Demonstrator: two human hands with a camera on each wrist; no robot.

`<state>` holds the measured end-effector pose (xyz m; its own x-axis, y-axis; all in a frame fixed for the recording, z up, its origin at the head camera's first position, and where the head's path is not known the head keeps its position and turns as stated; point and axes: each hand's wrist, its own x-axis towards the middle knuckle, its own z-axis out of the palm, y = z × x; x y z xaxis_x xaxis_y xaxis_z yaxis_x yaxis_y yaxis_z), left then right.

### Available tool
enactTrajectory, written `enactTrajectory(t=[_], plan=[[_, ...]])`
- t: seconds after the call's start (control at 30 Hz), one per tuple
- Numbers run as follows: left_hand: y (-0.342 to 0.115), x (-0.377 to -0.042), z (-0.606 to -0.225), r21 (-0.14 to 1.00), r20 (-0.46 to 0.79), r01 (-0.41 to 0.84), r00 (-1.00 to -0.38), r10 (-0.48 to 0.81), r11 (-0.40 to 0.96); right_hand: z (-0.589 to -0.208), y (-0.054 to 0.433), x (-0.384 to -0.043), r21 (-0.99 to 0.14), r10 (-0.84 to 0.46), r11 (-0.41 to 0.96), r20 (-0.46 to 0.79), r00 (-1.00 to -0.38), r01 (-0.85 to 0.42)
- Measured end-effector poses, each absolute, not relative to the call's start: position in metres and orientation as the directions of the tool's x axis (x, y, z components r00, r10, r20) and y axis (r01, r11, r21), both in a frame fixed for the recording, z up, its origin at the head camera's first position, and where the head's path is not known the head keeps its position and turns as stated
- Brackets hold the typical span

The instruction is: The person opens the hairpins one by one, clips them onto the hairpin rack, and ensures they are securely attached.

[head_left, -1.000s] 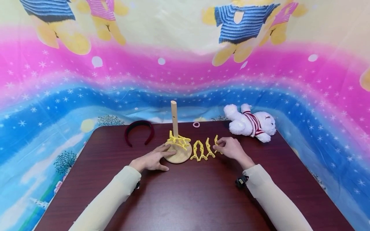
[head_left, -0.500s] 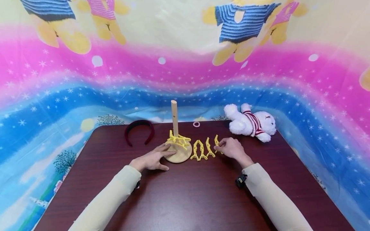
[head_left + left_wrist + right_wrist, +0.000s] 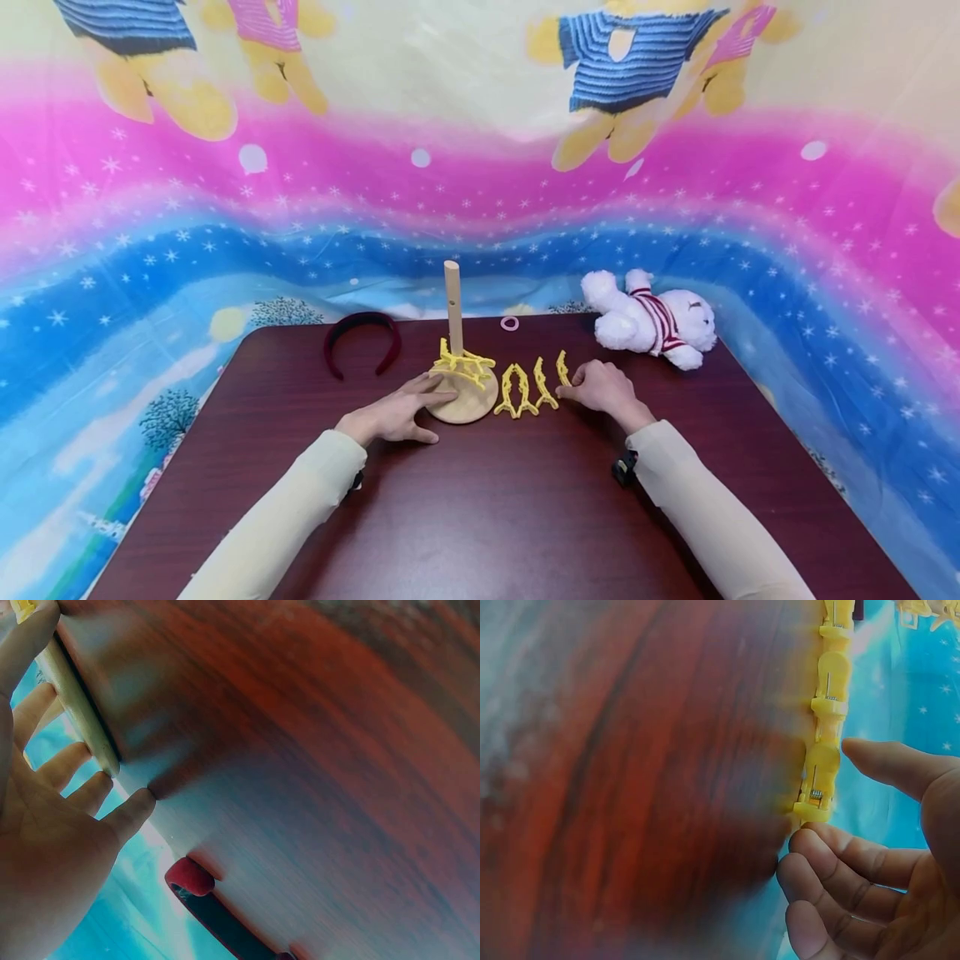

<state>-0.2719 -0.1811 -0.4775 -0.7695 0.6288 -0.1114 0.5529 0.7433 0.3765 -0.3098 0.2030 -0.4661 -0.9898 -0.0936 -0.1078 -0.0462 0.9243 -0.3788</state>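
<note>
My left hand (image 3: 397, 408) rests with spread fingers on the round base (image 3: 457, 412) of a wooden stand, whose post (image 3: 453, 304) stands upright. Several yellow spring clips (image 3: 468, 362) lie on that base around the post. To its right, more yellow clips (image 3: 542, 385) are lined up on the table. My right hand (image 3: 606, 388) is at the rightmost clip (image 3: 562, 367), hiding its lower end. In the right wrist view the index fingertip touches or nearly touches a clip (image 3: 823, 776) end, the thumb stays apart, and the other fingers are loosely bent.
A dark red headband (image 3: 363, 321) lies at the back left of the table (image 3: 465, 517). Behind the clips sits a small pink ring (image 3: 510, 323). A white plush bear (image 3: 663, 321) in a striped shirt lies at the back right. A printed cloth (image 3: 480, 183) hangs behind the table.
My right hand has shifted slightly to the right, and more of the rightmost clip shows beside its fingers. My left hand and the stand have stayed put.
</note>
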Motion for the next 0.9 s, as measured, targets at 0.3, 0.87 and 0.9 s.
enactTrajectory(t=[0.3, 0.87, 0.9], plan=[[-0.1810, -0.2706, -0.4783, 0.383, -0.105, 0.556, -0.767, 0.633, 0.738, -0.4668, 0.2080, -0.3113, -0.326, -0.131, 0.942, -0.138, -0.982, -0.080], [-0.1811, -0.2712, -0.4775, 0.383, -0.109, 0.550, -0.771, 0.627, 0.742, -0.4661, 0.2094, -0.3118, -0.295, -0.079, 0.955, -0.154, -0.985, -0.030], [-0.1811, -0.2713, -0.4777, 0.383, -0.108, 0.550, -0.771, 0.627, 0.742, -0.4657, 0.2098, -0.3118, -0.302, -0.082, 0.953, -0.155, -0.985, -0.032]])
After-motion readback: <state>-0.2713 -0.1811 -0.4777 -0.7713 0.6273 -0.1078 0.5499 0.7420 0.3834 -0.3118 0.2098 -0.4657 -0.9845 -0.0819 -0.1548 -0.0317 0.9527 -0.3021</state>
